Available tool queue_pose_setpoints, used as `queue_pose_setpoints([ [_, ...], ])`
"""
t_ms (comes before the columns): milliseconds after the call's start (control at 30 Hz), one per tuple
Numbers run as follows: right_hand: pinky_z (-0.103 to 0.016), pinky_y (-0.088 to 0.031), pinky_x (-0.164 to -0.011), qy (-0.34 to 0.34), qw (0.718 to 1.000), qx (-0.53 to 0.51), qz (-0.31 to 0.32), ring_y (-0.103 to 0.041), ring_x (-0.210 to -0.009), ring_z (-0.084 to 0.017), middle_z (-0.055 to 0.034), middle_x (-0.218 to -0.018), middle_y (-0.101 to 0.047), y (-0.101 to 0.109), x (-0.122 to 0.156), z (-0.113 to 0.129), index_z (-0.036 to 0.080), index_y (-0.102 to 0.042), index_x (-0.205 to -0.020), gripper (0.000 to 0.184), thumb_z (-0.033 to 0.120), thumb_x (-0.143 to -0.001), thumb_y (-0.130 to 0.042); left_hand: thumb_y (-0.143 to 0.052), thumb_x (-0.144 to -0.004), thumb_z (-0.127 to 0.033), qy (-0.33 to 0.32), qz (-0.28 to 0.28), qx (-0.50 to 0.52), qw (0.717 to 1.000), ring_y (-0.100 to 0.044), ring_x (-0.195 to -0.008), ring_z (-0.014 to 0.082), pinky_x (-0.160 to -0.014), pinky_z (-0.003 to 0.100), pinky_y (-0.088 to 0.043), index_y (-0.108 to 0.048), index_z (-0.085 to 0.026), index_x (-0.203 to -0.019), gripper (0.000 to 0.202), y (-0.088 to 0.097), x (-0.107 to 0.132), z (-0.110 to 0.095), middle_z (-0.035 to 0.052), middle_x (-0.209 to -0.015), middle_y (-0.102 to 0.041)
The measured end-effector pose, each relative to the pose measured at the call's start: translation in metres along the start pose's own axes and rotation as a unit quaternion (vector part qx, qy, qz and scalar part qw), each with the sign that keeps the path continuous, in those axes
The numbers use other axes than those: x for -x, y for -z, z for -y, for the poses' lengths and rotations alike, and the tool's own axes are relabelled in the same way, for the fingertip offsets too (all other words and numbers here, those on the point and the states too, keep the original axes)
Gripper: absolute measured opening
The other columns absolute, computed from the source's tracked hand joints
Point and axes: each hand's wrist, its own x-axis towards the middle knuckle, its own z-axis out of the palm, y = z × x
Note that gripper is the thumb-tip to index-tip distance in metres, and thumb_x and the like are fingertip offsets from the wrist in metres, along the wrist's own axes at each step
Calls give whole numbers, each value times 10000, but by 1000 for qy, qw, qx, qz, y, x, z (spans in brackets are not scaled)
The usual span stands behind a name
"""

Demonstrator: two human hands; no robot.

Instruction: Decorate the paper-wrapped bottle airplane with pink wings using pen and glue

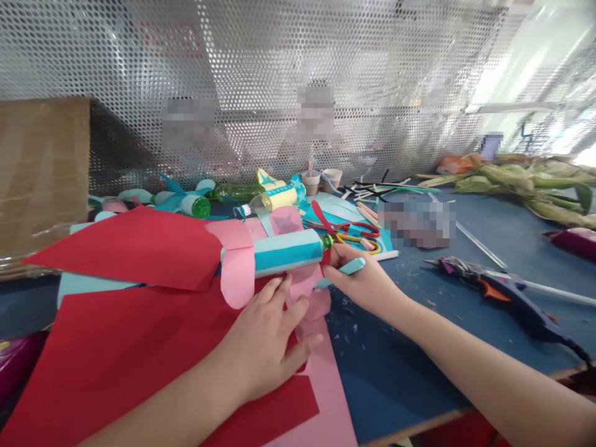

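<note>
My left hand lies with fingers spread on red paper and pink cut paper pieces, its fingertips just below a wrapped bottle. My right hand is closed around a light blue marker, whose tip end is hidden by the fingers and paper. The bottle lies on its side, covered in light and darker blue paper, with its green neck pointing right, close to my right fingers. A rounded pink paper piece hangs at its left end.
Behind lie scissors, a yellow-wrapped bottle, green bottles and paper cups. A glue gun rests at right, with corn husks beyond. Cardboard stands at left; a perforated metal screen rises behind the blue table.
</note>
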Motion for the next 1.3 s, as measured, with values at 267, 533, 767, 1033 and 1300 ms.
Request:
queue_pose_setpoints([
  [267,-232,-284,-479,-16,999,-10,45,-355,-506,-99,65,-527,-397,-5,7,8,222,-367,-588,164,207,-671,-508,-303,-924,-616,4,17,-15,1000,-388,-1336,387,-1023,541,-427,-462,-43,-1337,724,2,-1,0,221,-1456,-405],
  [533,-226,-257,-451,-1,997,-33,72,-328,-486,-88,74,-516,-387,-7,8,9,222,-358,-595,190,200,-698,-517,-292,-931,-607,8,-19,-4,1000,-362,-1359,360,-1052,520,-397,-416,-86,-1361,686,-8,3,3,189,-1477,-393],
  [767,-236,-300,-495,-1,998,-60,26,-377,-522,-99,63,-548,-418,-5,5,8,222,-374,-603,195,221,-716,-532,-322,-931,-593,-1,-40,4,999,-351,-1369,339,-1068,506,-375,-399,-107,-1375,663,-15,5,7,183,-1472,-409],
  [1033,-245,-328,-530,13,996,-81,23,-418,-556,-110,61,-596,-461,-11,-1,-6,221,-420,-689,219,318,-806,-578,-307,-926,-606,14,3,-2,1000,-377,-1350,359,-1045,527,-404,-419,-65,-1372,710,-3,0,2,204,-1432,-452],
  [1300,-252,-339,-539,13,997,-74,22,-444,-559,-117,60,-607,-481,-13,-4,-10,221,-434,-711,227,340,-815,-597,-268,-928,-619,13,-2,-2,1000,-399,-1335,361,-1039,517,-418,-460,-59,-1341,722,1,-2,0,208,-1414,-473],
])
